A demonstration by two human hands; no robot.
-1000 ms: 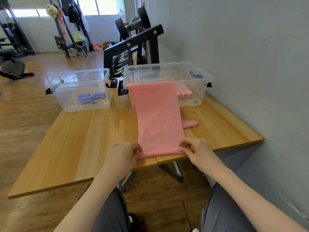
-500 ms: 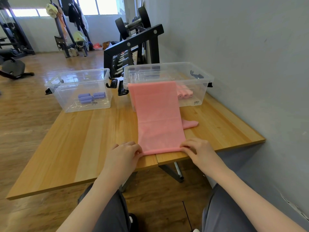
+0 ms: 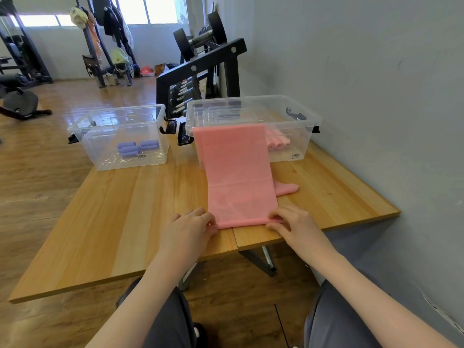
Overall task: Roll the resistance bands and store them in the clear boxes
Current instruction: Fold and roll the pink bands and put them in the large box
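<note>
Both hands (image 3: pixel 190 226) pinch the pink band's (image 3: pixel 238 172) rolled near edge.

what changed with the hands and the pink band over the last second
Both hands, left hand and right hand, pinching the near end of the flat pink resistance band, moved slightly away from the table edge, starting a thin roll. The two clear plastic boxes and the rolled bands inside them stayed put.

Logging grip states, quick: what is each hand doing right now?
Left hand: fingers pinch the pink band's near rolled edge.
Right hand: fingers pinch the same edge.
</note>
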